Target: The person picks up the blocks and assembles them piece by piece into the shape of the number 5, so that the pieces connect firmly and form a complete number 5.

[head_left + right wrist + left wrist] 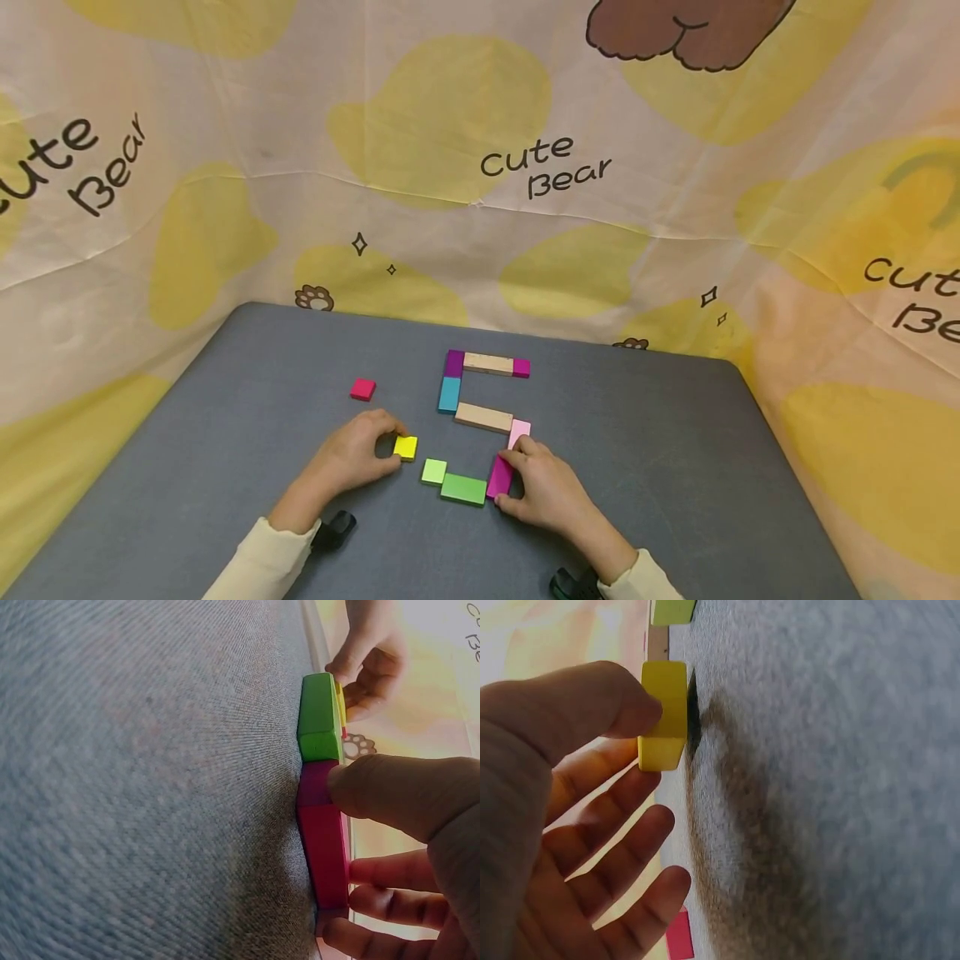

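My left hand pinches a small yellow block between thumb and fingers, low over the grey table. In the left wrist view the thumb lies across the yellow block, with a dark shadow right beside it. My right hand holds a magenta block, thumb at its near end and fingers along its far side. A pink block touches the magenta one's far end, partly behind the fingers. Between the hands lie a green block and a light green block, corner to corner.
Farther back, a wooden block, a blue block, a purple block, another wooden block and a small magenta block continue the S-like line. A red block lies apart at left. A printed cloth hangs behind the table.
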A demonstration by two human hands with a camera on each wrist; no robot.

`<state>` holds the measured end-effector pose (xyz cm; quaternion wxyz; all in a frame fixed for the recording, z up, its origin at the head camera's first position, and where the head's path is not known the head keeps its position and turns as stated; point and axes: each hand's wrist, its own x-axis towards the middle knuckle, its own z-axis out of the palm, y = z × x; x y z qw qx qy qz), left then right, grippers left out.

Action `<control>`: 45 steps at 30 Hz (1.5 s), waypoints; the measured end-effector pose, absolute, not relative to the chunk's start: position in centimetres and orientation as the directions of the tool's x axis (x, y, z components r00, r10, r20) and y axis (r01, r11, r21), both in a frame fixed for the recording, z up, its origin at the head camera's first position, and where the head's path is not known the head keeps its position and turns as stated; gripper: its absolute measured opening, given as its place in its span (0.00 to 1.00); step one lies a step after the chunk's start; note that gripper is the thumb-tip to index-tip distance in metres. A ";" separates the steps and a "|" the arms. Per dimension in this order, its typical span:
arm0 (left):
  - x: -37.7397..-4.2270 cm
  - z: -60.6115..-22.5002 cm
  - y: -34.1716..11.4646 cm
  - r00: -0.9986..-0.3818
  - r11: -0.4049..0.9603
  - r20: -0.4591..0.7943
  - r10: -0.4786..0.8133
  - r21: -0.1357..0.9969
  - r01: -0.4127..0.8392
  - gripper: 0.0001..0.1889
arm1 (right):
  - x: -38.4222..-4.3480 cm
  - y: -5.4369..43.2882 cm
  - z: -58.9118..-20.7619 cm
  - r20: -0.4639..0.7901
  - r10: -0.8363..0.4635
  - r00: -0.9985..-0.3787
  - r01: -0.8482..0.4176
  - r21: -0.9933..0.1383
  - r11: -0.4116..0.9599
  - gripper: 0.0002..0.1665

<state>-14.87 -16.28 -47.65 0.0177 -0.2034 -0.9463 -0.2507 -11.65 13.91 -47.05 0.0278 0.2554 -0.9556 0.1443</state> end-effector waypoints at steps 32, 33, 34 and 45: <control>-14.7 -48.2 -15.5 -0.867 0.755 0.153 0.475 0.436 0.490 0.14 | -11.6 13.9 -46.9 0.102 -0.469 -0.877 -0.478 -0.270 0.836 0.32; -14.7 -48.1 -15.4 -0.867 0.755 0.153 0.475 0.436 0.491 0.14 | -11.6 13.9 -46.9 0.103 -0.468 -0.878 -0.478 -0.268 0.837 0.32; -14.6 -48.1 -15.4 -0.867 0.755 0.152 0.475 0.436 0.490 0.14 | -11.6 13.9 -46.9 0.103 -0.468 -0.878 -0.477 -0.267 0.837 0.32; -14.6 -48.1 -15.2 -0.875 0.757 0.147 0.461 0.448 0.475 0.14 | -11.6 13.9 -46.8 0.082 -0.466 -0.881 -0.470 -0.268 0.841 0.32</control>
